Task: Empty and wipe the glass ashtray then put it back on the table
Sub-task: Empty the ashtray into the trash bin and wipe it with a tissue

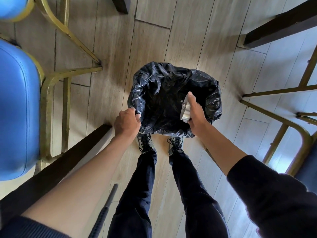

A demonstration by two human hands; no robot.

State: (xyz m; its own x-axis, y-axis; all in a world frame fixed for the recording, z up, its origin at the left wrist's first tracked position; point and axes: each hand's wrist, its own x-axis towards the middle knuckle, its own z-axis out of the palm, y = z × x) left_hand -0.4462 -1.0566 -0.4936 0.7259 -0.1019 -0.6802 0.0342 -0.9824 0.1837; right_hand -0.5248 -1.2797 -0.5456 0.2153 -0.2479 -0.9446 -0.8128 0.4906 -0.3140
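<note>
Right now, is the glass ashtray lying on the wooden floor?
No, the right hand holds the glass ashtray tipped on its side above the black plastic bin bag.

Pale wood-look plank flooring [111, 48] with thin dark seams fills the view from above. At the left stands a chair with a blue padded vinyl seat [17, 107] on a worn gold-painted metal frame [51, 86]; a second blue cushion [12, 6] shows in the top left corner. More gold metal chair legs [274, 91] spread across the right side. Dark brown wooden beams, probably table parts, cross the lower left [56, 162], the top right [281, 24] and the top centre [121, 4]. Soft daylight gives bluish reflections on the floor at right, and faint shadows lie under the chair legs.
</note>
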